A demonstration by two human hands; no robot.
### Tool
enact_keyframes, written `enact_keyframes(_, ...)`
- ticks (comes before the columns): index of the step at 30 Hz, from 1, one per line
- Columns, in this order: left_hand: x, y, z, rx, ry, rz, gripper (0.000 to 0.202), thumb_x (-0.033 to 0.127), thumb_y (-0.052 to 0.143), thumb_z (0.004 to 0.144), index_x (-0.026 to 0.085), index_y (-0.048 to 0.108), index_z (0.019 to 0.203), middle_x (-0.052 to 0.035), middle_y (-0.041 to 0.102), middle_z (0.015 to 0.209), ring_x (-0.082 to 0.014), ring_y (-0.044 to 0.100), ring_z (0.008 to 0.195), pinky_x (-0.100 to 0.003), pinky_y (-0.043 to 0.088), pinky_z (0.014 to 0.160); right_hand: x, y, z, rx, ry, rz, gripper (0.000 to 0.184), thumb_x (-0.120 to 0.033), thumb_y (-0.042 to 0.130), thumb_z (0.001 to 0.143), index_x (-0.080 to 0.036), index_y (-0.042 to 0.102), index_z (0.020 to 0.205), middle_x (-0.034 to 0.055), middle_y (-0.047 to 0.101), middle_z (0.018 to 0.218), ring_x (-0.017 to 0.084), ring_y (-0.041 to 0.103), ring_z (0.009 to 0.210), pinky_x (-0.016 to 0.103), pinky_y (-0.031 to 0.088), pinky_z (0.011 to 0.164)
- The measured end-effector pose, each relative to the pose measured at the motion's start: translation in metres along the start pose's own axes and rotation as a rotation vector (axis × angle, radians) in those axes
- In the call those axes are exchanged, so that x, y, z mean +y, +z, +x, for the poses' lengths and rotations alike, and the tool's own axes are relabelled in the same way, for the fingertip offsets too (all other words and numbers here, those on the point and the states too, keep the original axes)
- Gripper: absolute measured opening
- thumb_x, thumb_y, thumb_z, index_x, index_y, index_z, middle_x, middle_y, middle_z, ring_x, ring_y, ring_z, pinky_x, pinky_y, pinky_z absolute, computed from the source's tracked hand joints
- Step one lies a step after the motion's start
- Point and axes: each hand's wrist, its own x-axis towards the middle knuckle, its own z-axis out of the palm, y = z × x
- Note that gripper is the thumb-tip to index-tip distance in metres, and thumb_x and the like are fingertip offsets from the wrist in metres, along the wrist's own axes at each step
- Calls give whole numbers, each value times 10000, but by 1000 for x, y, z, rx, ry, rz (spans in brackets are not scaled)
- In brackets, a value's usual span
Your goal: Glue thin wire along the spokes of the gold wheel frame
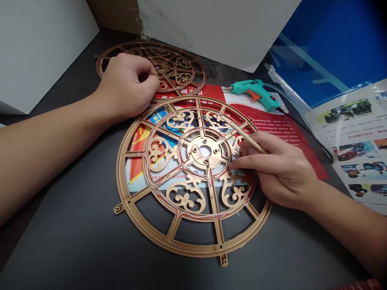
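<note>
A round gold openwork frame (173, 241) with scrolled ornaments lies flat on the table, thin red and white wires running along its rings and spokes. My right hand (281, 169) is at its right side, closed around a slim pale wooden stick (246, 136) that points up and left. The index fingertip of that hand is close to the inner ring. Beyond the frame's upper left edge, my left hand (130, 86) is curled closed, over a second similar gold frame (193, 66). Whatever its fingers may hold is hidden.
A teal glue gun (254, 92) with an orange trigger lies at the back right, its cord trailing right. Red printed sheets (284, 137) lie beneath the frames. White boxes (211, 28) stand behind, and a page with photos (356, 141) is at the right.
</note>
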Motion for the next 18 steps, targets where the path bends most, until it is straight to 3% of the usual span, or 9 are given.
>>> enact_keyframes(5,0,0,-1,-1,10,13,216,377,442,739,224,587,694,-13,548,654,-161,490,691,-352,355,716,0,1,-1,15,-8,18,422,8,424,1015,-198,788,951,75,581,887,175,612,760,334,525,621)
enact_keyframes(18,-2,1,0,9,14,8,221,371,448,757,229,613,715,-14,576,674,-172,540,696,-362,389,728,1,0,0,1,-5,-4,375,-28,512,1007,-260,806,1030,86,617,891,210,634,748,366,537,606)
